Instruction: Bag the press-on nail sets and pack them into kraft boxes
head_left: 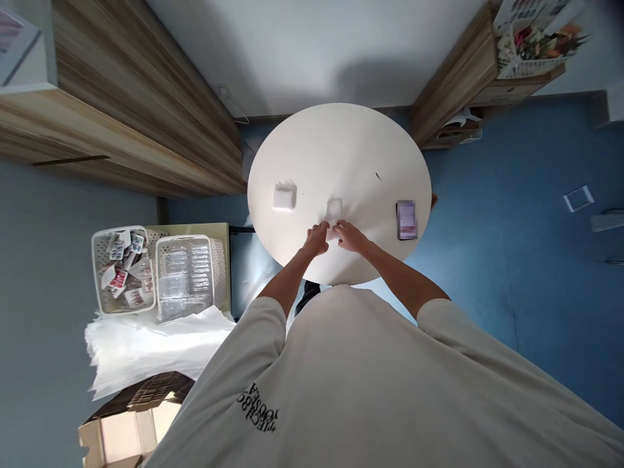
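Note:
My left hand (316, 238) and my right hand (349, 235) meet at the near edge of a round white table (341, 149). Both have their fingers pinched together on a small white piece (334, 229) between them; what it is I cannot make out. Just beyond the fingers lies a small clear or white square item (334, 207). A small white stack or box (285, 195) sits on the table to the left. A dark card-like packet (406, 220) lies on the table to the right.
To my left stand two white baskets, one with several small packets (121, 268), one with clear plastic trays (188, 276), above a pile of white sheets (146, 348) and a cardboard box (121, 435). Wooden cabinets (121, 117) flank the table; the floor is blue.

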### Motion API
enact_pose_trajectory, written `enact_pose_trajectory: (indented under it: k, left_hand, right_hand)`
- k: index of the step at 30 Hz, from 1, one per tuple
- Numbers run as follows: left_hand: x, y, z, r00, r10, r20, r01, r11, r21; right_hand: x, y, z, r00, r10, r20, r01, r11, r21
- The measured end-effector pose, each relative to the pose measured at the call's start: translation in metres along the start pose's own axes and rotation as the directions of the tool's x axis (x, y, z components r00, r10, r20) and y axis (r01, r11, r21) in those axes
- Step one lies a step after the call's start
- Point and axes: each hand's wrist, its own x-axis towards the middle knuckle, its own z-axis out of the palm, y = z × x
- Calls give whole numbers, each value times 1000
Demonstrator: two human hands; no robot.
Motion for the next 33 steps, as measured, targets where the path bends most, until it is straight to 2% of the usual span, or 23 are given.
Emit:
enact_pose_trajectory:
  k: [7,12,15,19,22,26,29,33]
  left_hand:
    - [-23,-3,15,999,0,38,-1,1000,19]
    - [-22,-8,20,1000,-3,28,4,999,-39]
    - [-15,-10,21,997,-71,-37,64,983,-174]
    - [-12,-12,25,964,-229,-136,151,890,-431]
    - [-17,-13,27,947,-276,-163,164,853,-495]
    - [-25,-10,28,960,-220,-176,125,893,-433]
    - [-30,-5,27,974,-146,-176,85,945,-315]
    - [-36,1,29,991,-71,-116,55,989,-136]
  right_hand:
    - [-21,-12,2,991,-16,130,10,999,47]
    - [-22,-14,1,992,-16,121,9,998,58]
    - [-15,-15,-5,995,20,93,-24,999,42]
    - [-1,-14,-10,991,114,66,-115,993,19]
    - [12,-12,-6,977,209,33,-210,977,42]
    - [27,-8,4,954,294,-55,-287,952,105]
    - [32,-8,10,929,347,-126,-326,931,165]
    - [31,-12,17,885,418,-205,-367,898,243]
